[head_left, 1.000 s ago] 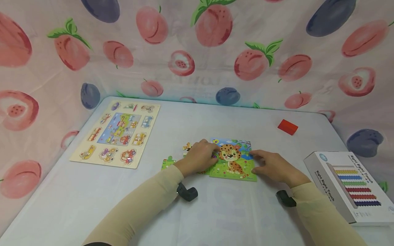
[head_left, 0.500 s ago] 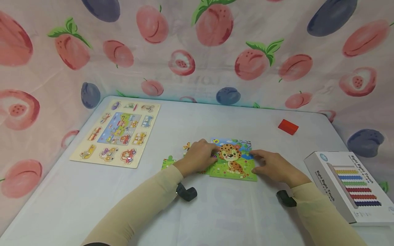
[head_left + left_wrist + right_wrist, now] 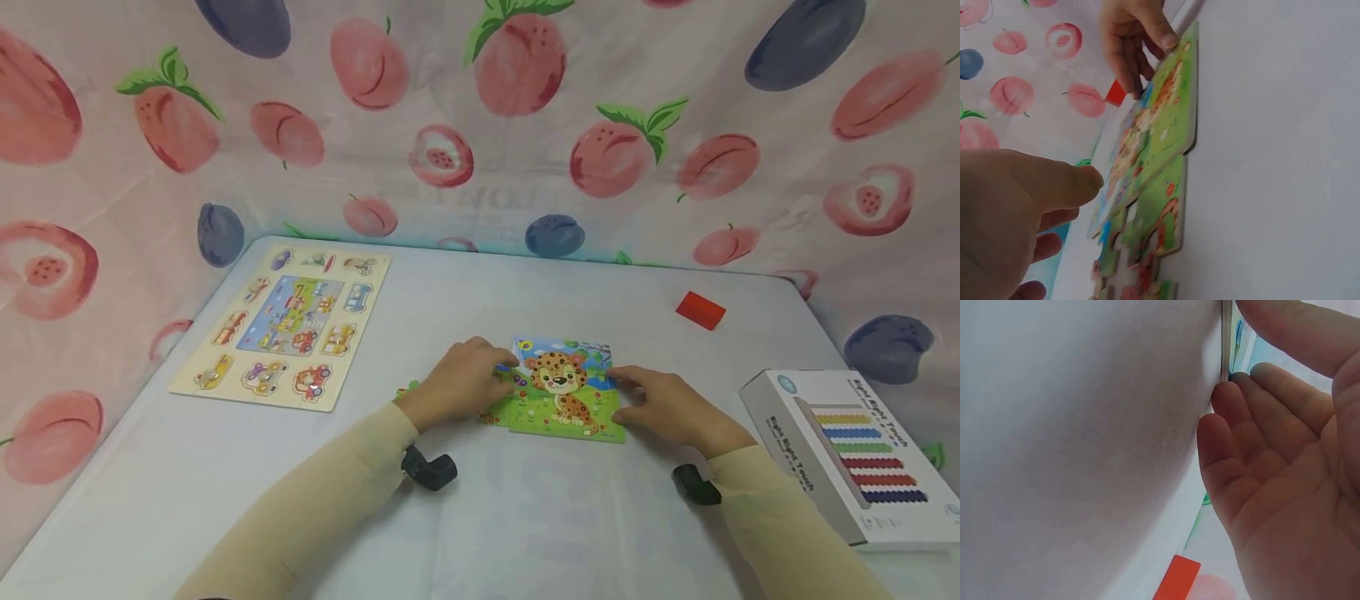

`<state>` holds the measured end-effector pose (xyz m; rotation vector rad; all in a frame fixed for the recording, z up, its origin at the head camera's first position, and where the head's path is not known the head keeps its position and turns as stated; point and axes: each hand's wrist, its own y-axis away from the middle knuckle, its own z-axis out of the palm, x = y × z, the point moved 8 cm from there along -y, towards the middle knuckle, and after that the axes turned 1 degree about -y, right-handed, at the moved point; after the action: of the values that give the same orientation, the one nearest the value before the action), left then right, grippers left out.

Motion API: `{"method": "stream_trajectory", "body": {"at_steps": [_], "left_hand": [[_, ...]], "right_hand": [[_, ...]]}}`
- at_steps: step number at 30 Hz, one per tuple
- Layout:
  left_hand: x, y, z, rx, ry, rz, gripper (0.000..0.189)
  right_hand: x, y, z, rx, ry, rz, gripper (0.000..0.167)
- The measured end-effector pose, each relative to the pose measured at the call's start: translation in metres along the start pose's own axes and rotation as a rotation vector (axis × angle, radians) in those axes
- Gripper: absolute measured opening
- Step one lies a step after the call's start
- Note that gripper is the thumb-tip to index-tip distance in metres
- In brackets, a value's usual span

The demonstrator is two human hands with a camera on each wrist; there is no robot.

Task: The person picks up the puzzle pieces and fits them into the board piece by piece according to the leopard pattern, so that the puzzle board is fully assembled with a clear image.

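In the head view a square leopard jigsaw picture [image 3: 566,392] lies on the white table. My left hand [image 3: 467,379] hovers beside its left edge, above several jigsaw pieces [image 3: 495,410]. In the left wrist view the left hand [image 3: 1029,206] has its thumb extended and its other fingers loosely bent, holding nothing. Joined pieces [image 3: 1163,212] with open slots lie along the picture's side there. The right hand [image 3: 667,404] rests its thumb and fingertips against the picture's right edge. In the right wrist view the right hand's fingers [image 3: 1260,425] are loosely bent. My left hand covers part of the pieces.
A wooden vehicle puzzle board [image 3: 337,392] lies at the left. Toward the back right sits a red block [image 3: 701,310]. A white box [image 3: 817,467] printed with coloured bars stands at the right. A peach-patterned cloth [image 3: 517,150] hangs behind the table.
My left hand has drawn back to the left, off the leopard picture's left edge. The right hand and the picture have stayed in place.
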<state>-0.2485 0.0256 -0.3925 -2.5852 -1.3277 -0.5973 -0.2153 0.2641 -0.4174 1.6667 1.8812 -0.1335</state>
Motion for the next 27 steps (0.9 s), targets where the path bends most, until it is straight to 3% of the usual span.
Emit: {"method": "stream_trajectory", "body": {"at_steps": [9,27], "left_hand": [[-0.017,0.015,-0.023,0.059,0.046,0.000,0.034],[-0.070,0.031,-0.030,0.077,0.045,-0.143,0.038]], "right_hand": [[0.000,-0.001,-0.001,-0.004,0.004,-0.002,0.068],[-0.003,0.001,0.000,-0.004,0.004,-0.013,0.068]]}}
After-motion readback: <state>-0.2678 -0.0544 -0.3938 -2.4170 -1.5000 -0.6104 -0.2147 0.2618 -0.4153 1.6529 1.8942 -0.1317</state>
